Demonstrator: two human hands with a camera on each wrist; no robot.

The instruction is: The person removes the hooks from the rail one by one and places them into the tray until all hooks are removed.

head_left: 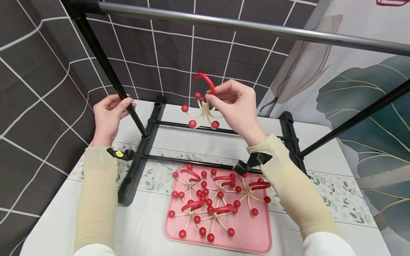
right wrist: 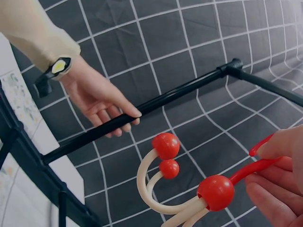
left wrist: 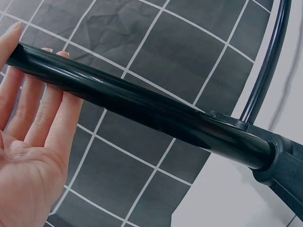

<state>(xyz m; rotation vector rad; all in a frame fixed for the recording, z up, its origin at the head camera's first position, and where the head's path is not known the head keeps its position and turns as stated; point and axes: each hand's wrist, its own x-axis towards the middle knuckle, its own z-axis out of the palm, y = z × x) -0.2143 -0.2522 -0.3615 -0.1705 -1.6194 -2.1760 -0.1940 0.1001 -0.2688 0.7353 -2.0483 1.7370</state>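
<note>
My right hand (head_left: 238, 106) pinches the curved red hook of a claw-like hanger (head_left: 205, 107), which has cream prongs tipped with red balls. It is held up in the air below the level of the silver top bar (head_left: 240, 25), with its hook upward and prongs spreading below. In the right wrist view the fingers hold the red hook (right wrist: 253, 169), and the curved prongs show close up. My left hand (head_left: 110, 115) grips the slanting black post (head_left: 105, 67) of the rack, with the thumb on one side and the fingers behind it in the left wrist view.
A pink tray (head_left: 250, 234) on the white table carries several similar hangers (head_left: 191, 211). The rack's black feet (head_left: 137, 167) and lower crossbars (head_left: 192, 161) stand behind it. Dark tiled cloth (head_left: 211, 53) hangs at the back, and a leaf-print curtain (head_left: 362, 106) at the right.
</note>
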